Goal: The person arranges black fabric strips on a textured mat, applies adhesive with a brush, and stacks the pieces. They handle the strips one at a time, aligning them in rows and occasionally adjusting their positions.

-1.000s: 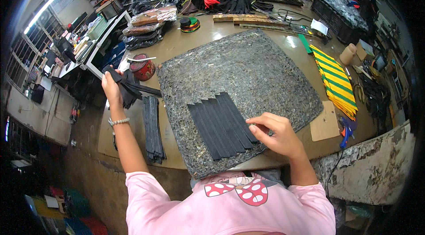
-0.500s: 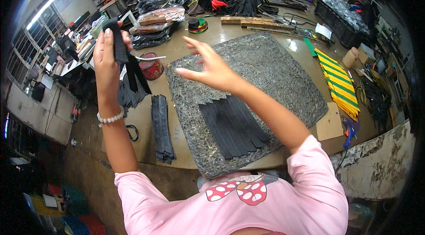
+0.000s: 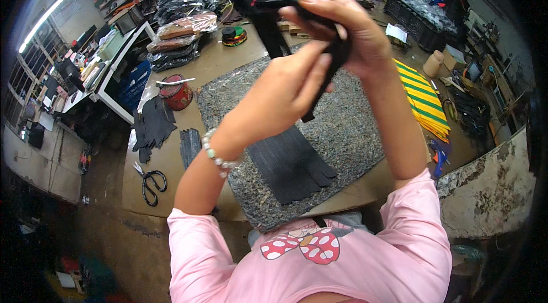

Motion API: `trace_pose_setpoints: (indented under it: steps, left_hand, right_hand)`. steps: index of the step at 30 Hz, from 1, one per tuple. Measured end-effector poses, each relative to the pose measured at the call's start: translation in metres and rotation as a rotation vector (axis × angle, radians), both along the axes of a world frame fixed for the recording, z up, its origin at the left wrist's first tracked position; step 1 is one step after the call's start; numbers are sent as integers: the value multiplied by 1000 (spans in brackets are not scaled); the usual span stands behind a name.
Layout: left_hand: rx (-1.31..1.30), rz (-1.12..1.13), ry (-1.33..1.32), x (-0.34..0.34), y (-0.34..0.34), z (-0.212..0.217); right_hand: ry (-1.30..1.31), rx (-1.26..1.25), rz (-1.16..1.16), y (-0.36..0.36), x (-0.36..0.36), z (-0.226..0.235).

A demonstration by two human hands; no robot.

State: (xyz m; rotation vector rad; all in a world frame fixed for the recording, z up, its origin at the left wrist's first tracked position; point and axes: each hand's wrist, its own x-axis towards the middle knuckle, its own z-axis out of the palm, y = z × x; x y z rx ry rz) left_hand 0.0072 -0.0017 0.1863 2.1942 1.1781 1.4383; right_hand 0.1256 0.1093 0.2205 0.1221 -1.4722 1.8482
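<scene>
Change since earlier: both our hands have come up from the table and met in front of the camera; before, our left held the strips out to the side while our right was spread above the slab.
Left hand (image 3: 285, 95): clenched around the bundle of black strips (image 3: 268, 9), thumb and fingers pinching it from our side; a bead bracelet (image 3: 218, 154) sits on the wrist below the grip.
Right hand (image 3: 342, 23): fingers wrapped over the same bundle from above and the far side, grasping it; the two hands touch at the grip.
Bundle: raised well above the work surface, one end sticking out up and to the left of the grip, another dark end hanging just below it.
Below the grip: a fan of flat black strips (image 3: 291, 163) lies on the speckled grey slab (image 3: 354, 126), which rests on the brown table (image 3: 171, 166).
Left of the grip, on the table: a red tin (image 3: 175, 93), a loose pile of black pieces (image 3: 151, 126), and black scissors (image 3: 151, 180) nearer our body.
Right of the grip: a stack of green and yellow striped material (image 3: 425, 103) beside the slab.
Beyond the grip: stacked dark goods; detail is too blurred for us to tell.
</scene>
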Motion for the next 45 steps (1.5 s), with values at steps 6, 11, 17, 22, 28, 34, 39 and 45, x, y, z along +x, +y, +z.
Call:
trace_pose_setpoints:
  steps: [6, 11, 17, 22, 28, 34, 39, 45]
  left_hand:
    - [300, 97, -45, 48, 43, -19]
    - [285, 321, -205, 84, 103, -41]
    - [-249, -347, -558, 125, 163, -75]
    - [-95, -181, -396, 134, 173, -92]
    - [-165, -189, -335, 141, 156, -94]
    - [146, -3, 22, 109, 142, -69]
    - [455, 340, 318, 6, 120, -29]
    - [231, 1045, 578, -196, 13, -3]
  right_hand:
    - [167, -74, -187, 37, 106, 0]
    - [189, -154, -176, 48, 154, -23]
    - [172, -410, -280, 48, 184, -69]
    - [135, -482, -200, 31, 206, -107]
    - [202, -610, -129, 17, 200, -142]
    - [-4, -476, -386, 1, 189, -154]
    - [-68, -202, -561, 0, 193, -143]
    - [-120, -175, -680, 15, 214, -158]
